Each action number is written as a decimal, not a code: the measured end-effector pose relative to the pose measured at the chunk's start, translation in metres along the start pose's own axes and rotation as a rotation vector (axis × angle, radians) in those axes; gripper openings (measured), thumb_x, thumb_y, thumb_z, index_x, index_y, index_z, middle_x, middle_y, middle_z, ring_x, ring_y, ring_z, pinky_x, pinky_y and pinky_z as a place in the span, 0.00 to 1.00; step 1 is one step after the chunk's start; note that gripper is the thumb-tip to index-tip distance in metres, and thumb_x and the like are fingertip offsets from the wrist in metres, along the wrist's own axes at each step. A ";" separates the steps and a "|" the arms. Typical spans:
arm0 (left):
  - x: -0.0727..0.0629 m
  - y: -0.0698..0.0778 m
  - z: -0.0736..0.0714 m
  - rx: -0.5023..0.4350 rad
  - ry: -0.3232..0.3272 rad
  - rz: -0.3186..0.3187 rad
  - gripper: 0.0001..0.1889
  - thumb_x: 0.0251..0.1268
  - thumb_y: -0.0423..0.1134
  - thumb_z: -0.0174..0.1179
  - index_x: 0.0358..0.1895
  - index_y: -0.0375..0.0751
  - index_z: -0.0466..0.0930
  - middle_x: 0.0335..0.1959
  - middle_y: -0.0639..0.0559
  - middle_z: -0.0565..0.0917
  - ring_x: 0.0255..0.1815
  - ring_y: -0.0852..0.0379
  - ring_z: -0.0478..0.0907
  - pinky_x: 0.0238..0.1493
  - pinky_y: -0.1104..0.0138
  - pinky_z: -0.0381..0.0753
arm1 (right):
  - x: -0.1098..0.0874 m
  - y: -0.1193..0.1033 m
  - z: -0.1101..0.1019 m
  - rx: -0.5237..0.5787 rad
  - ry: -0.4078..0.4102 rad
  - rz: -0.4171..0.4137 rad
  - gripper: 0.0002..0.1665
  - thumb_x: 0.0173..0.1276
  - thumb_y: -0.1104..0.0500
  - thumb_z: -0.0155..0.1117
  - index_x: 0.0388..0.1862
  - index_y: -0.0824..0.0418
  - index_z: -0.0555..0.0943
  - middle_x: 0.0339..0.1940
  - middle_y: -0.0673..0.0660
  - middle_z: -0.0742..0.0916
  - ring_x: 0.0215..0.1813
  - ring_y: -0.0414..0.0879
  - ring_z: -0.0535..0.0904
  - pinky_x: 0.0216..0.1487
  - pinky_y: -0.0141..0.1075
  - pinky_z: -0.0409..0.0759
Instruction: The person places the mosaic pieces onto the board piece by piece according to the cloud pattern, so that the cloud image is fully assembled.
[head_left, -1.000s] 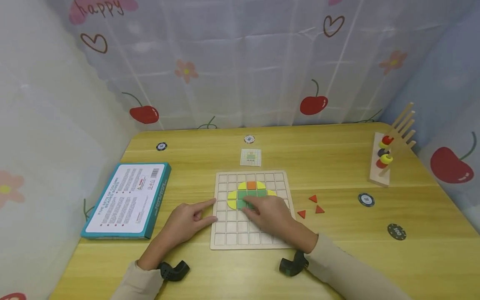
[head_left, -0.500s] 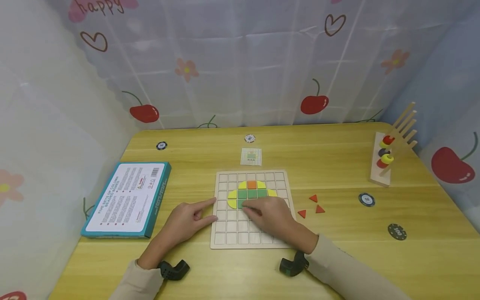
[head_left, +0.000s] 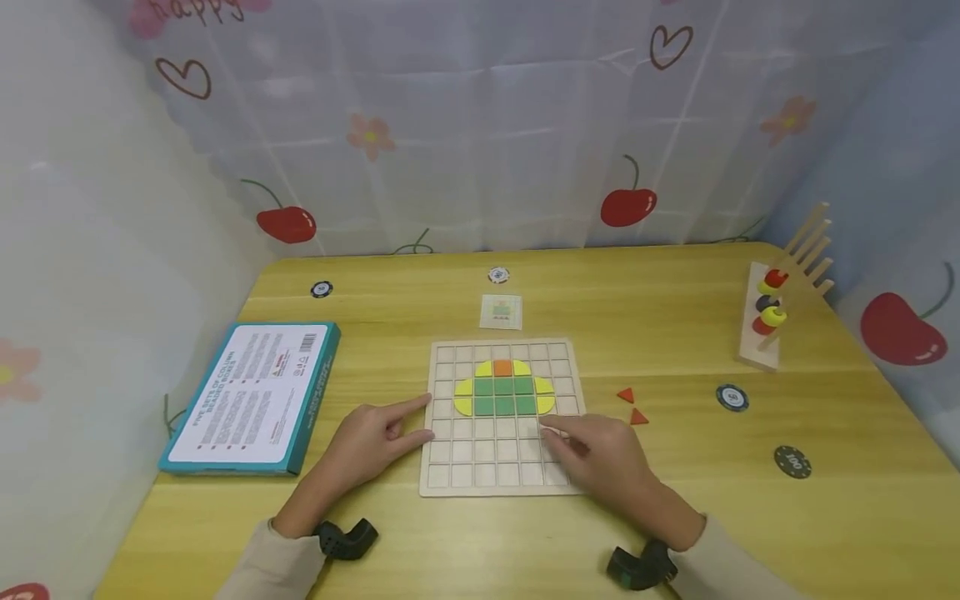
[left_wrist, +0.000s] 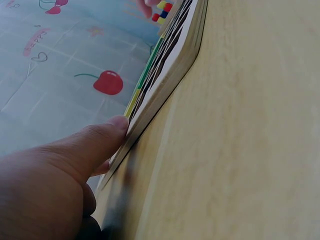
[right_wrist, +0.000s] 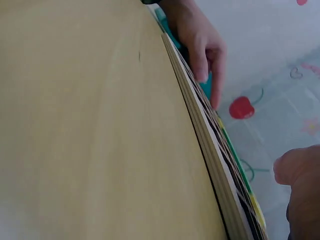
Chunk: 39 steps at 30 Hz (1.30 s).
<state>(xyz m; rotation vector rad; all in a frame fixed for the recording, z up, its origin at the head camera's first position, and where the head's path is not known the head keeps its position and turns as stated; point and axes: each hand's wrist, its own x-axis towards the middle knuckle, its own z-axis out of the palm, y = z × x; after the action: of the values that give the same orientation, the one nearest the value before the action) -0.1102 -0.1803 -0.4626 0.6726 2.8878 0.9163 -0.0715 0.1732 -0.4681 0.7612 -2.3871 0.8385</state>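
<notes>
A square wooden grid board point(head_left: 462, 477) lies on the table. Yellow quarter-round pieces point(head_left: 464, 407), an orange square point(head_left: 502, 368) and several green squares point(head_left: 505, 386) sit together in its cells. My left hand point(head_left: 369, 443) touches the board's left edge with straight index finger and thumb. Over the board's right edge is my right hand point(head_left: 606, 458), fingertips above the lower right cells, thumb and index finger apart. I see nothing between them. Two red triangles point(head_left: 626, 395) lie on the table beyond that hand. Whether a third is beneath the hand I cannot tell.
A small pattern card point(head_left: 501, 312) lies behind the board. At left is a teal-edged box point(head_left: 251, 396). A peg stand with coloured beads point(head_left: 760, 353) stands at far right. Poker chips point(head_left: 732, 397) lie about the table.
My right hand has lifted from the green squares and moved right, uncovering the lower green row and right yellow piece. The nearest red triangle is no longer visible. The left hand stays put.
</notes>
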 end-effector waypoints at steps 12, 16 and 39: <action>0.001 0.000 0.001 -0.010 0.000 -0.005 0.29 0.65 0.61 0.67 0.66 0.56 0.82 0.12 0.67 0.62 0.14 0.70 0.53 0.20 0.71 0.57 | -0.025 0.025 -0.054 -0.180 -0.129 0.355 0.16 0.63 0.50 0.78 0.48 0.55 0.91 0.12 0.36 0.66 0.16 0.31 0.57 0.18 0.29 0.56; 0.002 0.001 0.001 -0.007 -0.002 -0.004 0.28 0.65 0.62 0.66 0.66 0.57 0.82 0.12 0.67 0.62 0.14 0.70 0.53 0.20 0.71 0.57 | -0.025 0.026 -0.056 -0.206 -0.188 0.398 0.18 0.64 0.48 0.77 0.49 0.55 0.90 0.12 0.38 0.67 0.15 0.33 0.58 0.18 0.30 0.57; 0.001 0.001 0.001 -0.007 0.003 -0.006 0.29 0.65 0.61 0.67 0.66 0.55 0.82 0.12 0.67 0.63 0.14 0.70 0.54 0.20 0.71 0.58 | -0.018 0.011 -0.018 -0.118 0.063 0.039 0.16 0.55 0.56 0.79 0.44 0.57 0.91 0.15 0.36 0.66 0.19 0.30 0.57 0.20 0.24 0.55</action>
<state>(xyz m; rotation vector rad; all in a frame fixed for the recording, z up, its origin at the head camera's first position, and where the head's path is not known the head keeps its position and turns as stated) -0.1109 -0.1787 -0.4626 0.6619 2.8866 0.9273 -0.0606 0.1990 -0.4710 0.6343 -2.3780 0.7192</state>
